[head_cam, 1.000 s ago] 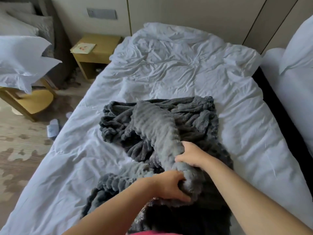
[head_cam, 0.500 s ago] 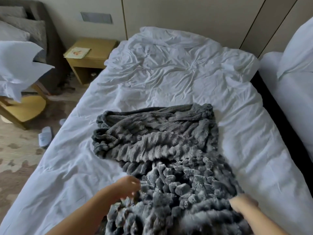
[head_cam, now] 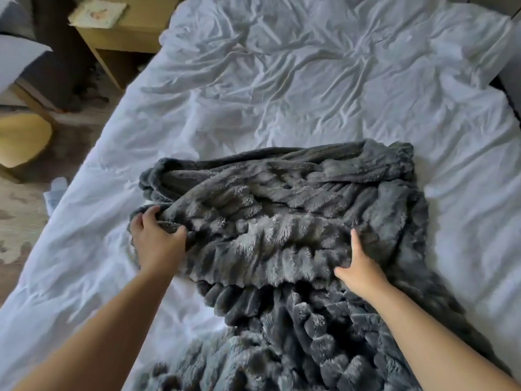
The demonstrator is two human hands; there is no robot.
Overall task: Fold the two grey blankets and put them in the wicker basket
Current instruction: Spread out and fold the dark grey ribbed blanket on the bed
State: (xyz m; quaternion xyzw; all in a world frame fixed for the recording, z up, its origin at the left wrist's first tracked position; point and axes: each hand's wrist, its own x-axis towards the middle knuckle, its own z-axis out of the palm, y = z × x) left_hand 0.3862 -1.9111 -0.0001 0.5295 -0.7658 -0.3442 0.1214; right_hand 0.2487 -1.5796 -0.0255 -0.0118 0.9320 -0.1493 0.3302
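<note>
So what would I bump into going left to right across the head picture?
Yellow chair → white slipper → left hand, gripping the grey blanket at its edge → right hand, flat on the blanket.

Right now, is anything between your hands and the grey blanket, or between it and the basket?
Nothing: the left hand grips the far grey blanket, the right hand rests on it. The wicker basket is not in view, so that path cannot be judged.

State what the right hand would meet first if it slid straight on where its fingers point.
The right hand would probably meet more folds of the grey blanket, then white sheet.
</note>
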